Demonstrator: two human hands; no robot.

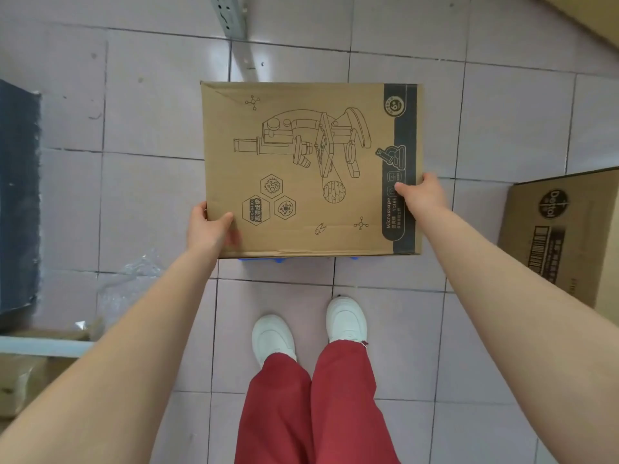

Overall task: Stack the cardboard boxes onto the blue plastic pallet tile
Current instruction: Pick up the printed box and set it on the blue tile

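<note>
A brown cardboard box [301, 162] printed with a microscope drawing fills the middle of the view, its top face towards me. My left hand [209, 229] grips its near left corner, thumb on top. My right hand [420, 195] grips its right edge over the dark printed band. A thin strip of the blue plastic pallet tile [264, 260] shows just under the box's near edge; the rest of the tile is hidden by the box. Whether the box rests on the tile or hangs above it I cannot tell.
Another cardboard box [562, 236] with a Dettol logo stands at the right. A dark mat [18, 195] lies at the left, with crumpled clear plastic [134, 279] and cardboard near it. A grey metal rail [231, 15] lies at the top. My white shoes [310, 329] stand on the tiled floor.
</note>
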